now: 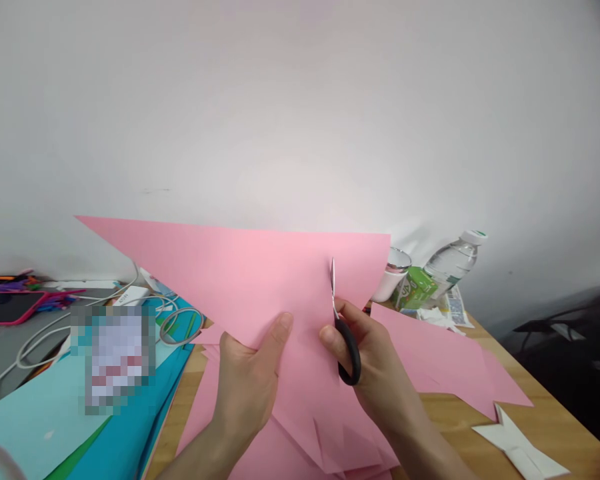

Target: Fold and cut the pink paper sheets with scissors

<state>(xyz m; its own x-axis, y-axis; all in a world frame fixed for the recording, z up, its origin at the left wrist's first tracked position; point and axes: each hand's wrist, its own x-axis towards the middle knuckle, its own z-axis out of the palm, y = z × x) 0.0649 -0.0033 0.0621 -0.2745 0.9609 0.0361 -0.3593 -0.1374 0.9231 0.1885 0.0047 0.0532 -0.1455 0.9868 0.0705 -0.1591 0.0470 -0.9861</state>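
My left hand (247, 383) pinches the lower edge of a large pink paper sheet (245, 273), thumb on its front, holding it raised above the wooden table (550, 420). My right hand (375, 363) is closed round the black handles of a pair of scissors (343, 327). The blades point up and stand in the pink sheet just right of its middle. More pink paper pieces (440, 360) lie flat on the table under and to the right of my hands.
Blue and teal paper sheets (40, 420) lie at the left with white cables (175, 323) and a pink-cased phone (7, 307). A water bottle (453, 260), a green carton (415, 287) and a cup (393, 273) stand at the back right. White paper scraps (520, 443) lie at the front right.
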